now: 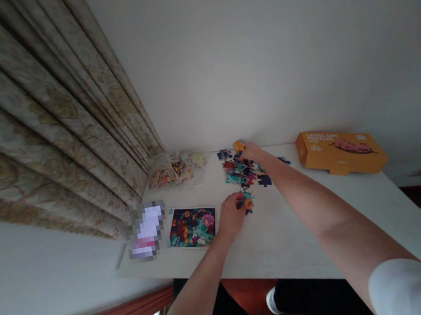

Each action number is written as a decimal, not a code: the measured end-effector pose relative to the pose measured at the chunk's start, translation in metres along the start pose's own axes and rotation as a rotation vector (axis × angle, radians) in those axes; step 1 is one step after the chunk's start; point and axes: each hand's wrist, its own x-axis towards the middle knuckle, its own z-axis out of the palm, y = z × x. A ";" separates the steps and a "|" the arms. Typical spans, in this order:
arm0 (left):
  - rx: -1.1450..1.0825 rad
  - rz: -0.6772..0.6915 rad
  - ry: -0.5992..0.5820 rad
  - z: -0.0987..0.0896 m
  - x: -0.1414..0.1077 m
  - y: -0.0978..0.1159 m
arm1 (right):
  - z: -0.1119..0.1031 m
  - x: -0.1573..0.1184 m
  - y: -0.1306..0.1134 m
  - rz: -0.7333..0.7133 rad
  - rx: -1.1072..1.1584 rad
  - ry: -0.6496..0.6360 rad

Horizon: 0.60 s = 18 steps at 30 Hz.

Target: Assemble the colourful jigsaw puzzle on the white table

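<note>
Head view: left hand (232, 213) pinches puzzle pieces (248, 204), likely steadying them; right hand (252, 153) curls at the pile (238, 175), grip unclear.

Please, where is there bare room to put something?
Bare table lies right of the right forearm, in front of the orange box, and between the forearms near the edge. Crowded: the middle with puzzle pieces; the left with plastic bags, picture card, blurred object.
</note>
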 end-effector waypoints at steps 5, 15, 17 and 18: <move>0.153 0.073 -0.066 -0.006 -0.019 -0.002 | -0.010 -0.017 0.012 0.069 0.121 -0.017; 0.424 0.218 -0.154 -0.017 -0.024 -0.001 | -0.025 -0.070 0.028 0.134 0.676 0.052; 0.412 0.271 -0.193 -0.019 -0.021 -0.003 | -0.026 -0.092 0.030 0.120 0.861 0.027; 0.401 0.292 -0.207 -0.019 -0.020 -0.005 | -0.026 -0.104 0.032 0.121 0.933 0.020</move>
